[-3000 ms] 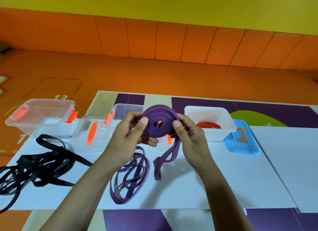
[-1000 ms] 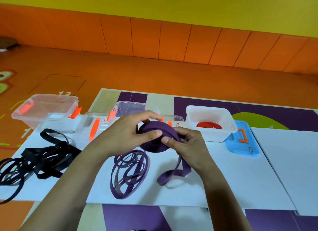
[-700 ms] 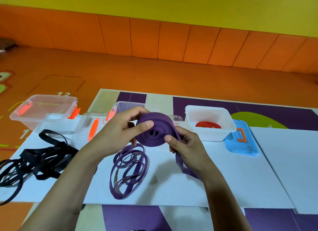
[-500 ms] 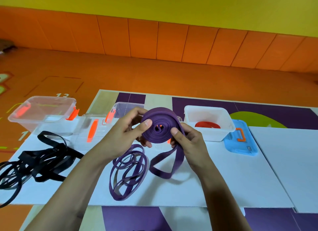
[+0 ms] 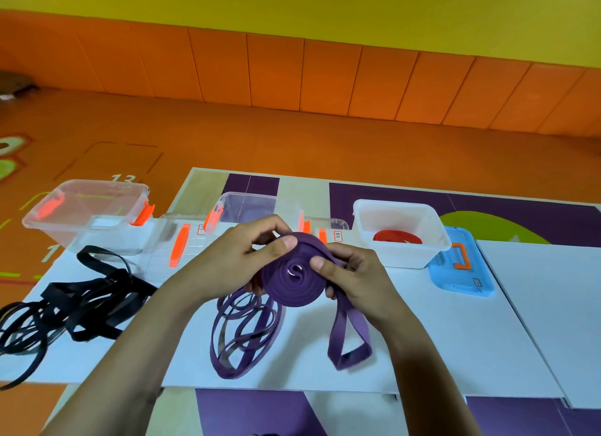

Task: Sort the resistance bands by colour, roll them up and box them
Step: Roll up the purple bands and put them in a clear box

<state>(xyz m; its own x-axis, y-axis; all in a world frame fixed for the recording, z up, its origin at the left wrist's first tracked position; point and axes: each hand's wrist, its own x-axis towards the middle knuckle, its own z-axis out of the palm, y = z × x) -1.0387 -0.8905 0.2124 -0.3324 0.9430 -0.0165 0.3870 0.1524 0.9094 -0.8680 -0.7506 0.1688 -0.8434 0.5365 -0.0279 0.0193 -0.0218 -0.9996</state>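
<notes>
purple rubber is wound into a flat coil [image 5: 294, 281], held up between the two hands above the desk [image 5: 487, 322]. the left hand [image 5: 240, 260] holds the coil from its side, thumb laid over the top edge and fingers curled under it, i think so that the layers cannot spring open. the right hand [image 5: 354, 273] grips the other side with its thumb pressing on the face of the coil. the unrolled tail [image 5: 348, 341] hangs below this hand down to the desk, and it seems this hand feeds the tail in. so the rolling looks nearly done but not finished.

below the left hand more purple bands [image 5: 244, 331] lie loose, and far to its left a black heap [image 5: 81, 299] waits. just behind the hands stands an open clear box [image 5: 253, 208], probably meant for this coil. behind the right hand a white box [image 5: 403, 257] holds a red roll [image 5: 396, 237], with a blue lid [image 5: 461, 273] beside it.
</notes>
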